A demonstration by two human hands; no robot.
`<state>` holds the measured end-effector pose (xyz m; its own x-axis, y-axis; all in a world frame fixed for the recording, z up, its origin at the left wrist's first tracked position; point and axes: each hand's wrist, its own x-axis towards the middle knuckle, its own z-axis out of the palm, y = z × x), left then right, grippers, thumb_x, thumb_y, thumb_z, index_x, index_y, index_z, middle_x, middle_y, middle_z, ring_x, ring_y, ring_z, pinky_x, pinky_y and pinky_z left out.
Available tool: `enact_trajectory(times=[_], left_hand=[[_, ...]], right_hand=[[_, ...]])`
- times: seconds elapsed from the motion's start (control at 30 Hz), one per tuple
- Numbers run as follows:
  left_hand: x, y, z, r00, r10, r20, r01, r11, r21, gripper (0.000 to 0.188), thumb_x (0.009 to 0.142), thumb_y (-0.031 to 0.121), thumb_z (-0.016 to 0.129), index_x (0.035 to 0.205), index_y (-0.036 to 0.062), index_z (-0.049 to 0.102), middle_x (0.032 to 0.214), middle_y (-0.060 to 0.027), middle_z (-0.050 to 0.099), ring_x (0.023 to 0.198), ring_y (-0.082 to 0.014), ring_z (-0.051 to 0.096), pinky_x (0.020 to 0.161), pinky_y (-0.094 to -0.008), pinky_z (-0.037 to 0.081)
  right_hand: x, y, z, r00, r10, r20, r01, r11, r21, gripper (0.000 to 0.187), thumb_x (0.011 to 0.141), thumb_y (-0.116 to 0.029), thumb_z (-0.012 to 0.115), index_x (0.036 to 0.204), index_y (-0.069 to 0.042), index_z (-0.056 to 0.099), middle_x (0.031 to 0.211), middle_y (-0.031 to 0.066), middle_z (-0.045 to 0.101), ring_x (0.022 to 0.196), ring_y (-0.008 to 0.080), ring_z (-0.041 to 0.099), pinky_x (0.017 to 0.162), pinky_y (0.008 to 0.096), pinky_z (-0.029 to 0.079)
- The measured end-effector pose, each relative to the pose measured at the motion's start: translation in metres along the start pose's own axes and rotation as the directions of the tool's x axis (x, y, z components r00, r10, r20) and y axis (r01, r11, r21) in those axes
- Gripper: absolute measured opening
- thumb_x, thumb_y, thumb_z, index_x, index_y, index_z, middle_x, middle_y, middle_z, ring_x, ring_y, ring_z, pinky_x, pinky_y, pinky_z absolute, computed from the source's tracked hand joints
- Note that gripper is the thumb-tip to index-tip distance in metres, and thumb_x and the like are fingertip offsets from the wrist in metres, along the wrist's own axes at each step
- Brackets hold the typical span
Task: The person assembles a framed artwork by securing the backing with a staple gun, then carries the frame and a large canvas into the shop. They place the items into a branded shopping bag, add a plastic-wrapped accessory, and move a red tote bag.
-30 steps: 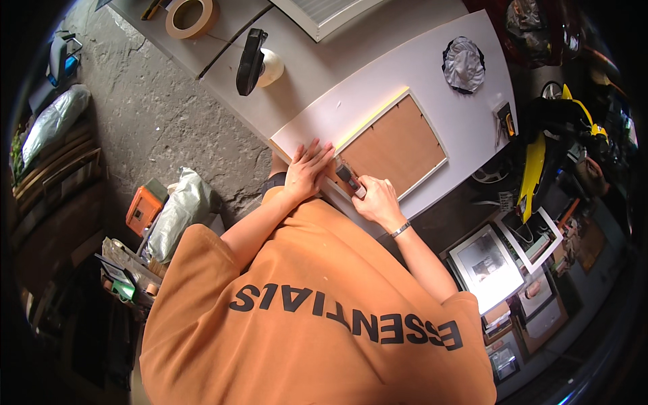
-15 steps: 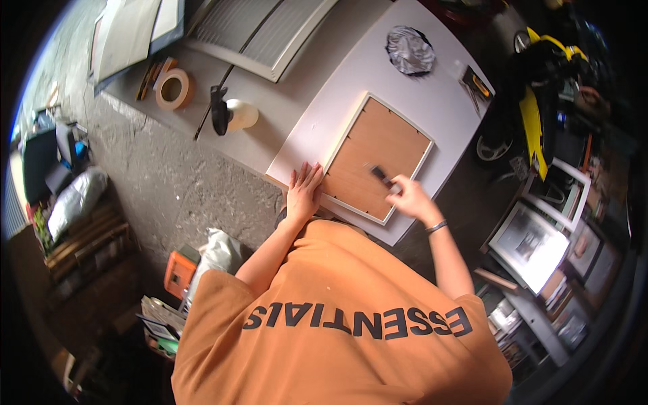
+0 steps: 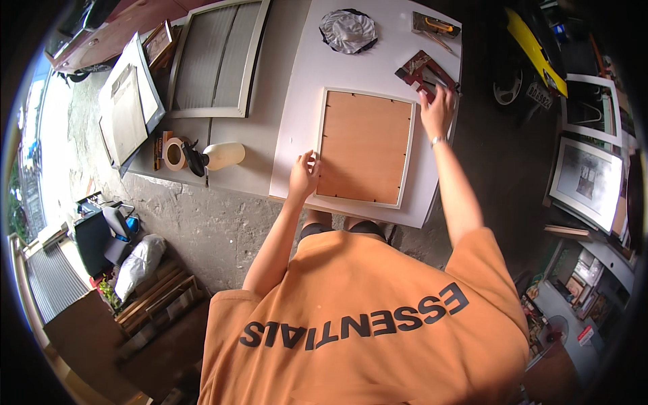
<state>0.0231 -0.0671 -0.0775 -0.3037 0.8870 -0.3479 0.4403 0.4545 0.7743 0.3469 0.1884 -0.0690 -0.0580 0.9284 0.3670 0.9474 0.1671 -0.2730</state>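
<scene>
A white-edged picture frame (image 3: pixel 365 148) lies face down on the white board, its brown backing held by small dark tabs along the inner edges. My left hand (image 3: pixel 305 177) is at the frame's left edge, fingers curled against it. Past the frame's far right corner, a dark red staple gun (image 3: pixel 424 69) rests on its side. My right hand (image 3: pixel 437 115) is at the staple gun's near end, its fingers apart and partly covering the handle.
A silver-grey cloth bundle (image 3: pixel 347 31) and a yellow-and-black cutter (image 3: pixel 437 25) lie at the board's far side. Leftward are a spray bottle (image 3: pixel 224 156), a tape roll (image 3: pixel 175 154) and a louvred panel (image 3: pixel 216 61). A yellow motorbike (image 3: pixel 533 50) stands to the right.
My right hand has moved from over the backing to the far right, where the staple gun now lies. My left hand's fingers have curled from flat. The view has turned.
</scene>
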Motion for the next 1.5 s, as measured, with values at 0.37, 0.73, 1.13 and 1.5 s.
enact_trajectory(times=[0.37, 0.73, 1.13, 1.5], left_hand=[[0.018, -0.006, 0.048, 0.947, -0.158, -0.280, 0.136, 0.986, -0.096, 0.027, 0.079, 0.028, 0.080, 0.099, 0.0109, 0.069, 0.090, -0.0182, 0.064, 0.092, -0.0335, 0.060, 0.082, -0.0457, 0.049], [-0.050, 0.134, -0.012, 0.923, -0.255, -0.290, 0.126, 0.909, -0.397, 0.055, 0.099, 0.058, 0.050, 0.116, 0.0056, 0.055, 0.085, -0.0141, 0.061, 0.082, -0.0299, 0.062, 0.076, -0.0412, 0.048], [-0.141, 0.127, -0.326, 0.902, 0.284, -0.327, -0.311, -0.101, -0.945, 0.074, 0.095, 0.029, 0.068, 0.157, 0.0140, 0.032, 0.155, -0.0162, 0.035, 0.131, -0.0227, 0.049, 0.104, -0.0401, 0.047], [-0.343, -0.127, -0.412, 0.798, -0.358, -0.486, -0.516, 0.014, -0.857, 0.059, 0.095, 0.042, 0.070, 0.136, 0.0043, 0.053, 0.109, -0.0039, 0.063, 0.097, -0.0122, 0.062, 0.082, -0.0345, 0.056]], right_hand=[[-0.207, -0.041, -0.028, 0.750, 0.474, 0.461, -0.629, 0.726, 0.278, 0.061, 0.086, -0.044, 0.072, 0.122, -0.002, 0.045, 0.121, 0.0255, 0.051, 0.116, 0.0384, 0.046, 0.100, 0.0540, 0.036], [-0.129, -0.063, -0.133, 0.662, 0.410, 0.627, -0.700, 0.038, 0.713, 0.065, 0.103, -0.058, 0.041, 0.132, 0.001, 0.046, 0.139, 0.0184, 0.045, 0.130, 0.0270, 0.044, 0.113, 0.0433, 0.033], [-0.008, -0.374, -0.247, 0.897, -0.425, 0.126, -0.074, 0.137, 0.988, 0.053, 0.107, -0.052, 0.031, 0.132, -0.005, 0.034, 0.149, 0.0169, 0.043, 0.140, 0.0286, 0.040, 0.121, 0.0495, 0.026], [-0.111, -0.660, -0.219, 0.131, -0.961, 0.244, -0.338, 0.188, 0.922, 0.088, 0.100, -0.070, 0.034, 0.158, -0.005, 0.023, 0.156, 0.0170, 0.039, 0.142, 0.0309, 0.040, 0.121, 0.0500, 0.025]])
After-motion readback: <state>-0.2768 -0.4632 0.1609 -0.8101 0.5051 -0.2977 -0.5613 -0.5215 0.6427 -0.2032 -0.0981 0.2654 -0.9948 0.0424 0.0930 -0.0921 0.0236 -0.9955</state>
